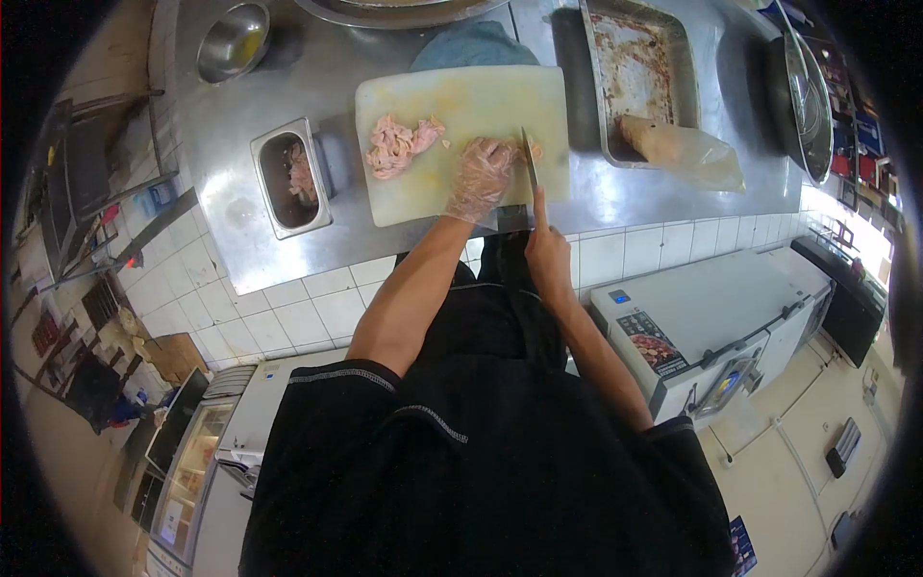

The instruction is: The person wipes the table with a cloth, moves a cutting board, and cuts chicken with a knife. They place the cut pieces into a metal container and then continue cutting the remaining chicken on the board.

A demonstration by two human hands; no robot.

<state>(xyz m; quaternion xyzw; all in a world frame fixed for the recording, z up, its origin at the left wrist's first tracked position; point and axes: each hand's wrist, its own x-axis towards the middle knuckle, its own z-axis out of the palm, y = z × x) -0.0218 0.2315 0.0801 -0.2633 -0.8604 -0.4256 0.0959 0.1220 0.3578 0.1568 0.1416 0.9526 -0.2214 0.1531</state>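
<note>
My left hand (484, 171), in a clear plastic glove, is closed with curled fingers on the white cutting board (481, 91). It presses down on raw meat, mostly hidden under the fingers; a few bits (536, 151) show beside the blade. My right hand (548, 255), bare, is wrapped round the handle of a kitchen knife (530, 159), index finger stretched along it. The blade stands just right of my left fingertips, its tip pointing away from me. On the board's left side lies a pile of pale pink raw meat pieces (392, 149).
A steel container (258, 154) left of the board holds meat pieces. A steel bowl (216, 48) stands behind it. At the right, a stained metal tray (588, 58) has a filled plastic bag (687, 154) over its front edge. A blue-green cloth (471, 46) lies behind the board.
</note>
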